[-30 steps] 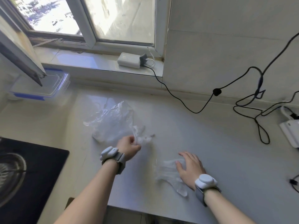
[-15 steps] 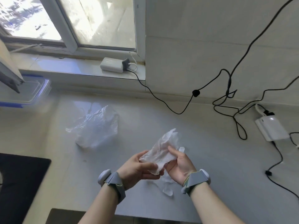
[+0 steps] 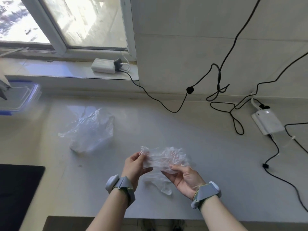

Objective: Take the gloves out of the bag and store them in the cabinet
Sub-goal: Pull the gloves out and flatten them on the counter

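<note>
Head view shows your left hand (image 3: 135,165) and right hand (image 3: 185,178) pinching opposite ends of the crumpled glove (image 3: 164,158), its length running left to right between them above the counter (image 3: 208,155). A second glove (image 3: 160,186) lies on the counter directly beneath, nearer your right hand. Behind and to your left, the bag (image 3: 90,130) sits untouched.

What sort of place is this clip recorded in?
Most likely a home kitchen: a pale countertop under a window, a black cooktop at its left edge, and a lidded food container by the sill.
</note>
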Demonstrator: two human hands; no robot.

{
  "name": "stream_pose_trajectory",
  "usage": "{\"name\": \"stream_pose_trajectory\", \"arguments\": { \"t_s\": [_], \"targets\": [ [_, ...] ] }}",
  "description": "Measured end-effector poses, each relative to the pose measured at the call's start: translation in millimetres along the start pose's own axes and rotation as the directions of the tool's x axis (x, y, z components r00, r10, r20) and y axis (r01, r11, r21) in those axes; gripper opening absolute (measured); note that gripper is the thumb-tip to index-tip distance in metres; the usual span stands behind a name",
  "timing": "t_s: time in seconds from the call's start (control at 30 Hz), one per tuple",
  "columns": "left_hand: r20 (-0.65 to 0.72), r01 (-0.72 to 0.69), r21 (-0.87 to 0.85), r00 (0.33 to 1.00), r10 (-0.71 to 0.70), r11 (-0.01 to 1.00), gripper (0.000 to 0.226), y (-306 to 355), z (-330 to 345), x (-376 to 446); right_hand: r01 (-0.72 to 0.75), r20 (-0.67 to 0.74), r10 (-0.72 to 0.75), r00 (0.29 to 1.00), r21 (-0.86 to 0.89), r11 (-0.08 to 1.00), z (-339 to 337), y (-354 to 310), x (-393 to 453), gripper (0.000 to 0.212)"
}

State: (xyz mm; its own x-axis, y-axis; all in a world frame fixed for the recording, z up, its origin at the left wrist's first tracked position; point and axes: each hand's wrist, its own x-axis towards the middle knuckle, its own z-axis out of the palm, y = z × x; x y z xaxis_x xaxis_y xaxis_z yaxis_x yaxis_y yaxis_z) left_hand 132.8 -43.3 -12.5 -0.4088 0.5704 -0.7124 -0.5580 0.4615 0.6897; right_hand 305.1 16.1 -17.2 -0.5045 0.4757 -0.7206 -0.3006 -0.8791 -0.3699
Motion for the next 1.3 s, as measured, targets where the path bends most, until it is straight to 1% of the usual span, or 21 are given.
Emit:
{"name": "stream_pose_trajectory", "arguments": {
  "t_s": [0.1,0.2,0.27,0.33,0.37,0.4,0.43,0.47,0.5,0.57,0.67,0.77,0.93,1.0,1.07,1.13,1.17,1.2,1.23,1.27,1.3],
  "targets": [
    [-0.01,-0.024,-0.022,1.0,0.024,0.999,0.021,3.5,14.8,-2.6,0.007,0.013,-0.007,1.0,0.018,1.0,-5.0,-2.2,-1.1,0.022],
    [0.043,-0.07,-0.024,0.997,0.071,0.997,0.026,12.0,31.6,-3.8,0.042,-0.013,-0.041,0.999,0.052,0.998,-6.7,-9.2,-2.2,0.022],
    [0.091,-0.108,-0.045,0.99,0.112,0.993,0.026,16.4,39.1,-4.1,0.066,-0.033,-0.064,0.997,0.068,0.995,-9.6,-15.0,-3.2,0.017],
    [0.134,-0.139,-0.058,0.98,0.145,0.989,0.022,15.3,39.1,-3.8,0.076,-0.079,-0.072,0.994,0.049,0.996,-13.0,-16.8,-6.4,0.012],
    [0.145,-0.149,-0.042,0.977,0.153,0.988,0.02,11.6,35.7,-3.1,0.064,-0.119,-0.062,0.991,0.019,0.998,-18.0,-13.2,-5.2,0.015],
    [0.14,-0.155,0.002,0.978,0.153,0.988,0.019,5.2,30.4,-1.2,0.028,-0.162,-0.033,0.986,-0.03,0.999,-21.1,-8.0,-5.8,0.017],
    [0.116,-0.15,0.076,0.983,0.141,0.986,0.018,-3.4,23.7,1.4,-0.034,-0.214,0.011,0.977,-0.102,0.994,-26.6,0.0,-5.0,0.012],
    [0.071,-0.129,0.171,0.99,0.118,0.977,0.018,-13.5,15.7,4.8,-0.103,-0.259,0.055,0.964,-0.174,0.979,-28.6,9.5,-6.5,0.002],
    [0.014,-0.093,0.278,0.996,0.093,0.956,0.019,-24.9,6.2,9.1,-0.175,-0.301,0.092,0.949,-0.261,0.949,-32.2,20.2,-6.2,0.012],
    [-0.087,-0.016,0.461,0.994,0.063,0.887,0.023,-46.4,-12.5,16.8,-0.279,-0.347,0.151,0.926,-0.356,0.892,-37.8,39.9,-5.4,0.029],
    [-0.142,0.011,0.611,0.985,0.097,0.792,0.026,-60.7,-28.0,18.3,-0.333,-0.33,0.204,0.922,-0.403,0.852,-36.1,53.9,-7.5,0.037],
    [-0.165,-0.024,0.676,0.969,0.183,0.736,0.024,-61.0,-31.8,22.0,-0.322,-0.328,0.182,0.927,-0.446,0.835,-36.3,60.8,-5.0,0.038],
    [-0.139,-0.119,0.687,0.947,0.291,0.716,0.013,-53.0,-32.6,23.8,-0.332,-0.346,0.169,0.923,-0.493,0.804,-35.6,60.6,-4.1,0.027],
    [-0.144,-0.114,0.708,0.942,0.301,0.697,0.013,-54.0,-35.2,23.7,-0.379,-0.369,0.198,0.908,-0.524,0.763,-36.2,60.8,-5.6,0.035],
    [-0.161,-0.093,0.73,0.939,0.302,0.677,0.016,-56.7,-37.7,23.6,-0.432,-0.405,0.213,0.889,-0.591,0.681,-36.6,60.4,-7.2,0.045],
    [-0.173,-0.067,0.759,0.939,0.299,0.648,0.018,-58.5,-39.7,22.5,-0.458,-0.477,0.147,0.866,-0.641,0.616,-37.7,56.8,-7.4,0.051],
    [-0.17,-0.062,0.765,0.941,0.294,0.641,0.018,-57.9,-38.9,21.4,-0.432,-0.517,0.045,0.855,-0.661,0.614,-39.7,51.8,-7.2,0.05],
    [-0.161,-0.062,0.767,0.945,0.284,0.639,0.018,-57.8,-39.2,20.8,-0.385,-0.549,-0.108,0.829,-0.699,0.602,-43.0,45.8,-5.4,0.048],
    [-0.15,-0.064,0.767,0.949,0.276,0.638,0.018,-58.0,-39.6,21.2,-0.345,-0.561,-0.283,0.778,-0.758,0.554,-47.5,38.5,-2.2,0.047],
    [-0.14,-0.071,0.769,0.951,0.277,0.635,0.018,-57.7,-39.3,21.4,-0.328,-0.537,-0.442,0.719,-0.822,0.465,-52.3,29.4,1.4,0.042],
    [-0.129,-0.082,0.773,0.95,0.283,0.629,0.018,-57.5,-39.4,22.2,-0.32,-0.486,-0.553,0.677,-0.87,0.374,-55.6,20.2,5.7,0.035]
  ]
}}
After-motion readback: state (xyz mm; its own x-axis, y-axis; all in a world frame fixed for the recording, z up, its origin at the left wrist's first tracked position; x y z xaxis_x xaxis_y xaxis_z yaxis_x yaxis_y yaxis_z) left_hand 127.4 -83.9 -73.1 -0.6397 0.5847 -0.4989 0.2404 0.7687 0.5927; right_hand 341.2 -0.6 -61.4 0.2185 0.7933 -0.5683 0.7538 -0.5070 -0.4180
